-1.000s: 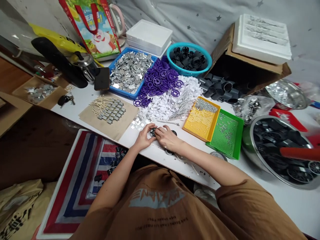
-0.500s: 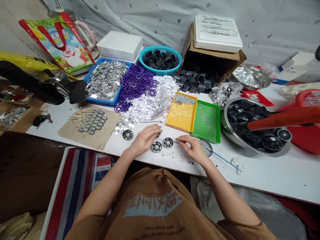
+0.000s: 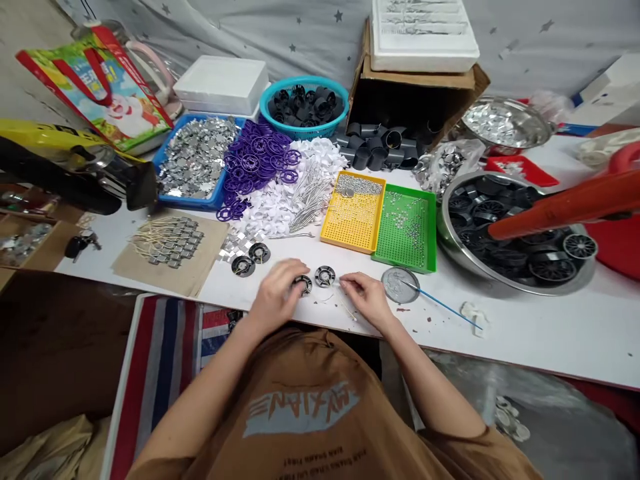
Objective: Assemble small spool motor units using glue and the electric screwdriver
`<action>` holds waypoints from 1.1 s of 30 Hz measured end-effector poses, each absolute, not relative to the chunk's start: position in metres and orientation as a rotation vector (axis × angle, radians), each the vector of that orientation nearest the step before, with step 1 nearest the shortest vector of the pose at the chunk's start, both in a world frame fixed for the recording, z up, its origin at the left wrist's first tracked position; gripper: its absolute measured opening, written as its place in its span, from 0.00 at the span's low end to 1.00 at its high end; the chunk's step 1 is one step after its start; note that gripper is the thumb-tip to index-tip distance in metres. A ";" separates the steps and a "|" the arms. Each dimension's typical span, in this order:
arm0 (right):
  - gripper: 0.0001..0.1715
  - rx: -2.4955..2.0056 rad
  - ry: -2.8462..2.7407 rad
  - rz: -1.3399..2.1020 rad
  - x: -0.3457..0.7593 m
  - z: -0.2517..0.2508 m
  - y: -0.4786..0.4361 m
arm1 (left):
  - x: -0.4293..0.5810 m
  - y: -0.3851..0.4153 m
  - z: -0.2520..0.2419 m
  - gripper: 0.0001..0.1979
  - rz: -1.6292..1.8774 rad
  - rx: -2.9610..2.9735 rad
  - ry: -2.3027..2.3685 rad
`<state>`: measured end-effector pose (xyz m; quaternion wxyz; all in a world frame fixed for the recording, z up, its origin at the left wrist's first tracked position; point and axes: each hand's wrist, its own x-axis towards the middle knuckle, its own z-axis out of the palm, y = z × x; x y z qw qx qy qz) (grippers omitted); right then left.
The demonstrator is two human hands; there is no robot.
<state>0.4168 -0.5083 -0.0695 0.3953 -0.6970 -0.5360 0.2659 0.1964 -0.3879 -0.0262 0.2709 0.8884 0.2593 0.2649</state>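
My left hand [image 3: 278,293] has its thumb and fingers round a black disc [image 3: 303,285] near the table's front edge. Just right of it a second black disc [image 3: 325,276] lies flat on the white table. My right hand [image 3: 364,293] is beside that disc, fingertips drawn together; what they hold, if anything, is too small to make out. Two more black discs, one at the left [image 3: 243,266] and one behind it [image 3: 259,253], lie touching or nearly so. A thin pale strand [image 3: 350,312] lies between my hands.
A grey round dish [image 3: 400,285] with a blue stick [image 3: 445,306] sits right of my right hand. Behind are a yellow tray [image 3: 353,213], a green tray [image 3: 405,230] and purple rings [image 3: 263,157]. A steel bowl [image 3: 505,283] stands at the right.
My left hand has come down onto a disc. Another disc now lies beside the left one. My right hand has shifted left, uncovering the round dish. The camera view has shifted slightly.
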 end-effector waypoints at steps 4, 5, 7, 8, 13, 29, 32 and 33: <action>0.13 -1.776 -1.358 0.726 0.404 -0.040 -0.539 | 0.203 -0.412 -0.065 0.27 0.554 2.347 0.771; 0.11 -1.718 -1.394 0.721 0.397 -0.033 -0.547 | 0.202 -0.412 -0.076 0.27 0.555 2.328 0.812; 0.06 -1.529 -1.519 0.743 0.381 -0.024 -0.557 | 0.198 -0.411 -0.091 0.25 0.585 2.271 0.872; 0.08 -1.437 -1.593 0.724 0.373 -0.023 -0.559 | 0.196 -0.411 -0.093 0.25 0.601 2.242 0.886; 0.15 -1.584 -1.790 0.319 0.355 -0.040 -0.543 | 0.181 -0.424 -0.066 0.24 0.663 2.168 0.896; 0.16 -1.414 -0.984 1.321 0.361 -0.039 -0.517 | 0.171 -0.456 -0.067 0.31 0.541 1.712 0.876; 0.14 -1.388 -1.010 1.223 0.358 -0.043 -0.515 | 0.174 -0.460 -0.066 0.29 0.534 1.716 0.875; 0.13 -1.393 -1.041 1.168 0.357 -0.044 -0.516 | 0.174 -0.461 -0.066 0.28 0.531 1.728 0.883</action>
